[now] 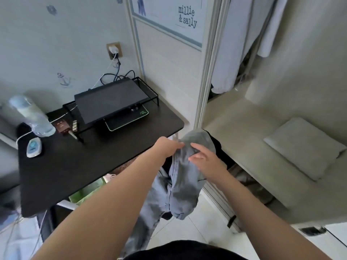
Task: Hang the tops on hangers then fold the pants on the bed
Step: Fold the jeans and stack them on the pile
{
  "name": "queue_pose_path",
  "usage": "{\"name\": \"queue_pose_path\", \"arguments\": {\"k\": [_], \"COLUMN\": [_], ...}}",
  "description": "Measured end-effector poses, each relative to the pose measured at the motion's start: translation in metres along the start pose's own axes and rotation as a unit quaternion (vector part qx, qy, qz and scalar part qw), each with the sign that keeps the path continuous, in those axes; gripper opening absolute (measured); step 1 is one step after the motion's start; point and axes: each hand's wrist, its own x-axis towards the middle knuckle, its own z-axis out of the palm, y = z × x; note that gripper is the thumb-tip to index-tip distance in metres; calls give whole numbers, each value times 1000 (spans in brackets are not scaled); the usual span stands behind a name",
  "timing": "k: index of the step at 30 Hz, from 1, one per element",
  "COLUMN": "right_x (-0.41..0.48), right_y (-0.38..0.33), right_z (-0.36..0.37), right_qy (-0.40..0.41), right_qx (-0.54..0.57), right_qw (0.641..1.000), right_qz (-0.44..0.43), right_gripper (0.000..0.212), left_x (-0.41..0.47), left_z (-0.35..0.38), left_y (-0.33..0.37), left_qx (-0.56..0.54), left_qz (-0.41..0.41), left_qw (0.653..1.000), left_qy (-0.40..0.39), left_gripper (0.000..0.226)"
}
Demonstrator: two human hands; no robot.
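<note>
A pair of grey-blue jeans (184, 188) hangs bunched in front of me, its legs trailing down toward the floor. My left hand (168, 147) grips the top of the jeans from the left. My right hand (205, 160) holds the same bunched fabric from the right, thumb over the cloth. A dark garment (218, 147) shows just behind the jeans. White tops (232, 53) hang inside the open wardrobe at the upper right. The bed is out of view.
A black desk (62, 169) on the left carries a monitor (110, 102) on a wire stand, a water bottle (32, 115) and cables. The open wardrobe holds a pale shelf (244, 147) with a folded grey cloth (304, 147). White tiled floor (199, 228) lies below.
</note>
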Motion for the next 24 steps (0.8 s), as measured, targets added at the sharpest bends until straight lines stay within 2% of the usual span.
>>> {"name": "queue_pose_path", "arguments": {"k": [3, 4, 7, 10, 13, 15, 16, 18, 19, 21, 24], "right_x": [-8, -11, -21, -29, -36, -40, -41, -42, -43, -45, -50], "right_y": [3, 4, 1, -3, -11, -20, -25, -35, -41, -51, -67], "right_z": [-1, -1, -3, -13, -23, -25, -26, -28, -29, -27, -16], "right_qy": [50, 67, 103, 151, 165, 153, 149, 120, 84, -15, -139], "right_qx": [13, 20, 24, -7, -18, -15, -10, 0, -5, -57, -154], "right_qw": [999, 997, 994, 988, 985, 985, 983, 983, 985, 982, 943], "right_qz": [15, 19, 30, 6, -36, -82, -103, -136, -150, -182, -261], "right_gripper": [44, 44, 45, 46, 39, 38, 44, 71, 89, 115, 118], "left_x": [10, 13, 14, -7, -41, -65, -74, -90, -99, -114, -139], "left_z": [3, 4, 8, 11, 7, -2, -8, -23, -29, -41, -54], "left_y": [9, 11, 19, 18, 10, 4, 0, -8, -13, -25, -47], "left_qx": [-146, -188, -276, -295, -308, -337, -350, -361, -361, -352, -343], "left_qz": [-25, -24, 7, 75, 139, 160, 169, 197, 209, 216, 194], "left_qw": [989, 982, 961, 951, 938, 924, 916, 905, 904, 907, 918], "left_qy": [1, 7, -30, -53, -72, -85, -94, -104, -97, -81, -46], "left_gripper": [62, 61, 31, 7, 22, 12, 18, 18, 9, 16, 18]}}
